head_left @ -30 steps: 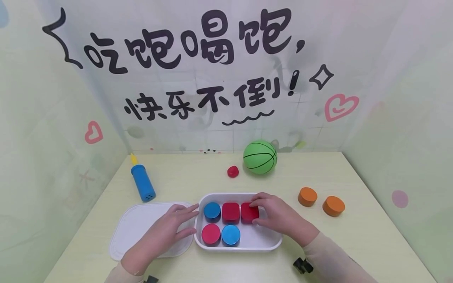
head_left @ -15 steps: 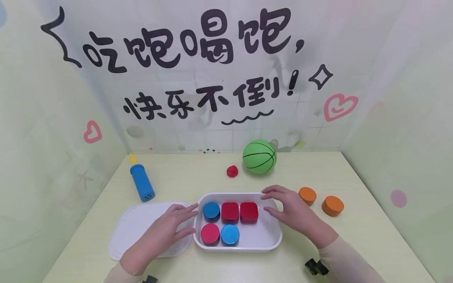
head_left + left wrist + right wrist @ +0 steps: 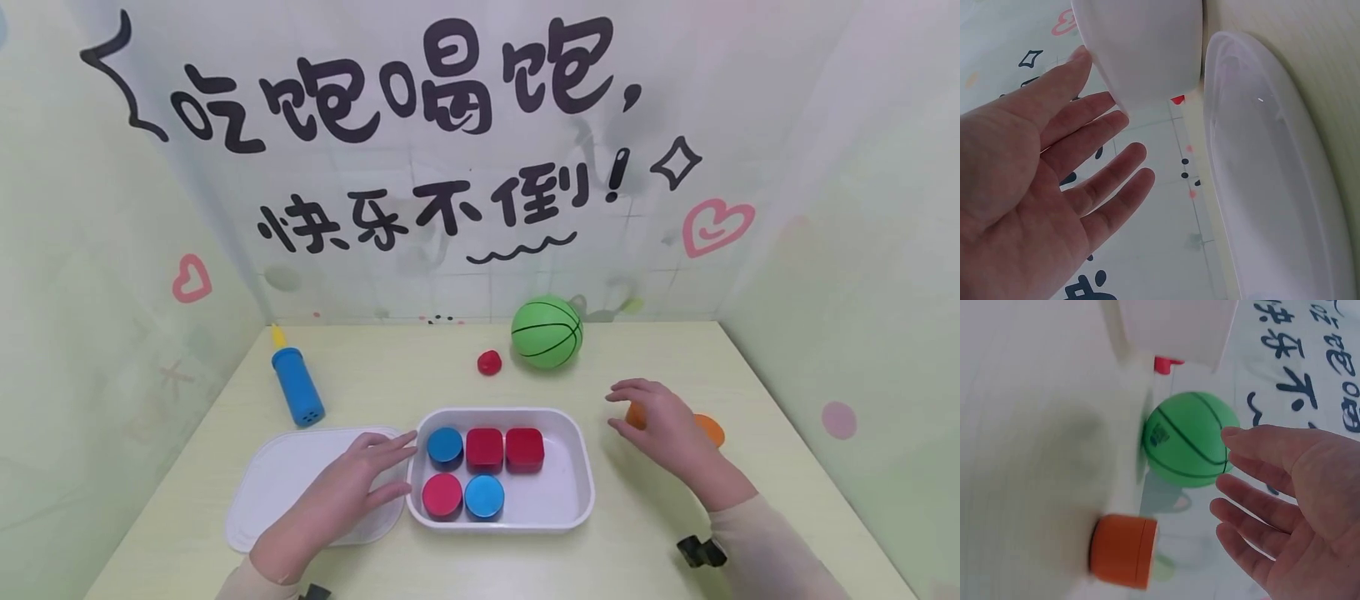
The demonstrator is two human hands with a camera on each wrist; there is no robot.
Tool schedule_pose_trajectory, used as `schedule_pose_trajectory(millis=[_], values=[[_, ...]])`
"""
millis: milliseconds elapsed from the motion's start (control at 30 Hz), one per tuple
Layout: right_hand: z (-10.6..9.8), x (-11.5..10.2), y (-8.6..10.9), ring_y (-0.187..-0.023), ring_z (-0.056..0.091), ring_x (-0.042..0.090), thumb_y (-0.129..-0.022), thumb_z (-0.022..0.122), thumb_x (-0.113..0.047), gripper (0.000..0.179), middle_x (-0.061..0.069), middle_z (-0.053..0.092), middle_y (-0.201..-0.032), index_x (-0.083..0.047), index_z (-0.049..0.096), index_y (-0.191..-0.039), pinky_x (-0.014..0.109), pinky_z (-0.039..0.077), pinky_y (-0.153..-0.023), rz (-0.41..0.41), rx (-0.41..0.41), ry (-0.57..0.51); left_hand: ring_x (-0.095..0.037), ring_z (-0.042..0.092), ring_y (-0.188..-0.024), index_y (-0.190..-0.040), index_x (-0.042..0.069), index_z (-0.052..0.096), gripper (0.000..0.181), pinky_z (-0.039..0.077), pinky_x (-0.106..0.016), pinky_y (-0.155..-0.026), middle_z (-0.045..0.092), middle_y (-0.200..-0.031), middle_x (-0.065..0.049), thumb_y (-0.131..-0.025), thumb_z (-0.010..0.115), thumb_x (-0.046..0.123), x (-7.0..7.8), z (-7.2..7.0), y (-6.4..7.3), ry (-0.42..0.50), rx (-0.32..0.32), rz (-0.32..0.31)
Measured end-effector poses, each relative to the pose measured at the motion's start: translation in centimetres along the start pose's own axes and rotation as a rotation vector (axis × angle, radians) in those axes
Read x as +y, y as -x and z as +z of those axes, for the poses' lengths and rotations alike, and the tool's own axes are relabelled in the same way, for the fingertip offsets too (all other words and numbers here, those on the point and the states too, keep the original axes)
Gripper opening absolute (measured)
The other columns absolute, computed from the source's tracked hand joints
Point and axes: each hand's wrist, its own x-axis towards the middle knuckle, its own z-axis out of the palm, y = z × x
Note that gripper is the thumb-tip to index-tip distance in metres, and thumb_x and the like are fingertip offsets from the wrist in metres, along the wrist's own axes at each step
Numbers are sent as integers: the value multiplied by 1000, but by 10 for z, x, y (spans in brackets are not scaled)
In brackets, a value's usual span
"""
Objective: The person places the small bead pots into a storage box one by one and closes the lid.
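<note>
My left hand rests its fingertips at the left rim of a white box, fingers loosely spread. In the box sit a dark blue round block, two red square blocks, a pinkish-red round block and a light blue round block. My right hand, fingers bent apart and holding nothing, is right of the box. In the head view it partly covers two orange round blocks. One orange block stands apart from the fingers in the right wrist view.
A white lid lies left of the box, under my left forearm in view. At the back are a green ball and a small red lump. A blue pump with yellow tip lies back left.
My right hand has let go of the right-hand red square block, left the box and moved right to the orange blocks. The left hand stays at the rim.
</note>
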Motion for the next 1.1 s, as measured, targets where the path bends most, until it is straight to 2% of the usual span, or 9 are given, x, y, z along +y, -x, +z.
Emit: schedule_pose_trajectory(millis=[167, 333, 600, 833, 1100], values=[[-3, 20, 3, -121, 61, 44, -85, 83, -8, 32, 18, 70, -126, -3, 75, -116, 61, 52, -101, 9, -5, 13, -24, 51, -136, -146, 31, 61, 60, 61, -46, -95, 58, -149, 7, -90, 79, 43, -1, 0, 0, 3, 1, 0], [-5, 36, 5, -125, 57, 46, -86, 83, -12, 35, 21, 67, -130, -2, 74, -118, 64, 47, -105, 57, -29, 1, -24, 51, -136, -146, 31, 61, 60, 61, -46, -95, 58, -149, 7, -89, 79, 43, -1, 1, 0, 5, -4, -5], [-5, 53, 7, -122, 59, 48, -86, 83, -18, 37, 22, 67, -129, -3, 73, -119, 64, 50, -101, 83, -47, 43, -25, 50, -137, -146, 31, 60, 61, 61, -46, -96, 58, -150, 8, -90, 79, 44, -1, 1, 0, 3, -4, -9], [-4, 62, 8, -113, 64, 48, -84, 85, -18, 37, 22, 68, -126, -4, 75, -116, 64, 54, -95, 75, -52, 71, -24, 51, -136, -146, 31, 60, 61, 61, -46, -95, 58, -149, 7, -89, 79, 44, -1, 1, 0, 1, -6, -11], [-4, 71, 9, -99, 70, 38, -80, 88, -20, 37, 16, 74, -114, -4, 76, -111, 54, 58, -85, 84, -79, 69, -24, 51, -136, -146, 31, 60, 60, 61, -45, -96, 58, -149, 8, -90, 78, 44, -2, 2, 0, -10, 5, 8]])
